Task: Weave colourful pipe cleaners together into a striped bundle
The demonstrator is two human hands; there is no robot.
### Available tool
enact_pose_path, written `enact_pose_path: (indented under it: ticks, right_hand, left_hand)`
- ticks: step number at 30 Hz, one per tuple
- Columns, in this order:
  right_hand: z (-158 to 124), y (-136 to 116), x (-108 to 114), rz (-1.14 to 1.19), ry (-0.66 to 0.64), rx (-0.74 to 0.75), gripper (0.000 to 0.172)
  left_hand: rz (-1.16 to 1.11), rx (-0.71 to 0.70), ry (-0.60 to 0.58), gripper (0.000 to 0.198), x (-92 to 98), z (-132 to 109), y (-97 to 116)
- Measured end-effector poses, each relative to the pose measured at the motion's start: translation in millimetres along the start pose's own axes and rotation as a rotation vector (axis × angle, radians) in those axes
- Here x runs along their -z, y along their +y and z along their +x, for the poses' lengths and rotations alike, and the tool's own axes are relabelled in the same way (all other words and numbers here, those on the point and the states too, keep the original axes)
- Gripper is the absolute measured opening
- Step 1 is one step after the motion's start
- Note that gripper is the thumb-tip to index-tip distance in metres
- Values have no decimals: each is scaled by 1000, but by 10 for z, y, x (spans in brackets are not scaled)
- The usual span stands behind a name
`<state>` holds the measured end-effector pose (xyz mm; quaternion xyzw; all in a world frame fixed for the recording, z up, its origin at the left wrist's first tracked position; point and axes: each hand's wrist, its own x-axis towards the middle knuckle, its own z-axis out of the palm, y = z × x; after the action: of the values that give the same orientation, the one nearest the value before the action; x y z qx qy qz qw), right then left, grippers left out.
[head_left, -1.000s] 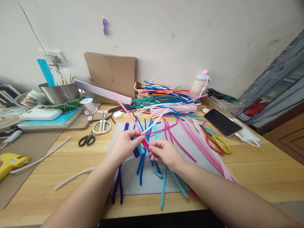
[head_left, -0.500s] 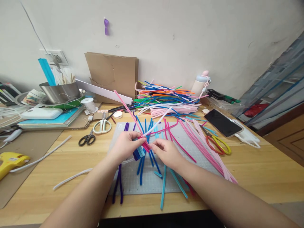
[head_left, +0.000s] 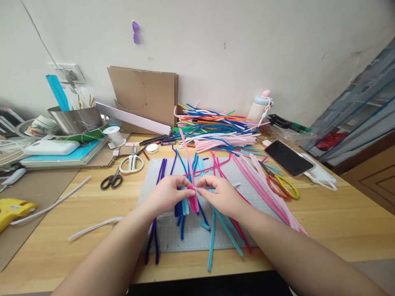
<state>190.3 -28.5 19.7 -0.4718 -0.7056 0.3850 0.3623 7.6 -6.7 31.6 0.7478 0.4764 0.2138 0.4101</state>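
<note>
My left hand (head_left: 173,192) is closed on a row of short folded pipe cleaners, dark blue, light blue (head_left: 185,206) and pink (head_left: 193,204), whose ends hang below the fingers. From this row a long light pink pipe cleaner (head_left: 189,154) rises almost upright. Close beside it, my right hand (head_left: 220,193) pinches at the row's pink end with thumb and forefinger. A white tip (head_left: 237,185) pokes out past the right hand, apparently the white pipe cleaner; its middle is hidden. Underneath lies a grey cutting mat (head_left: 173,242) with loose blue, purple and pink pipe cleaners.
Pink pipe cleaners (head_left: 262,189) and red-yellow scissors (head_left: 282,187) lie right, near a phone (head_left: 289,158). White-handled scissors (head_left: 131,163) and black-handled scissors (head_left: 111,181) are left, with a yellow glue gun (head_left: 14,209) farther out. A multicoloured pipe cleaner pile (head_left: 219,127) stands behind.
The light pink pipe cleaner has swung from leaning left to nearly upright. The white one no longer points up and lies toward the right hand. The folded row now hangs straighter, and both hands are closer together.
</note>
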Motion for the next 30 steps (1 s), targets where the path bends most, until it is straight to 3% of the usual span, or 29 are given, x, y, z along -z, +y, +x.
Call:
enact_pose_path:
  ticks: [9,19,30]
  right_hand:
    - [28,26,-15,248,-84,-154,12]
    - [28,-20,-11,503,-139,-263,8]
    - [25,-1,-24,459,-154,-183,16]
  left_hand:
    - [22,-34,2,23,21,-22,53]
    - [-40,0,-18,23,22,-43,81]
    - [-37,-15,-59,20,12,-43,55]
